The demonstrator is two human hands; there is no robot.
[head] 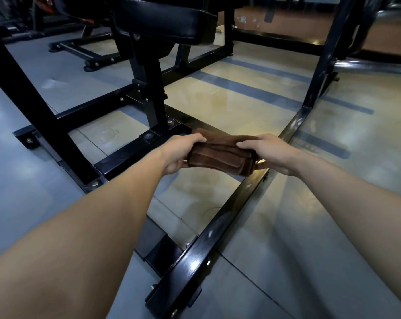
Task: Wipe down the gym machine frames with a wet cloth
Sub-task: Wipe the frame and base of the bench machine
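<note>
Head view: folded brown cloth (pixel 220 154) gripped between both hands, left hand (pixel 180 153) and right hand (pixel 272 154).

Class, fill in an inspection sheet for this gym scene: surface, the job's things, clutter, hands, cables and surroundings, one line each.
Surface: glossy grey and beige floor with dark blue stripes; faint smudges and reflections on it.
Job's things: folded brown cloth held above the low black frame bar that runs diagonally along the floor; whether the cloth is wet cannot be told.
Clutter: nothing seen.
Hands: left hand grips the cloth's left end, right hand grips its right end; both arms bare.
Cables: nothing seen.
Surroundings: black padded seat on a bolted post, black upright to the right, more machines behind at upper left.
</note>
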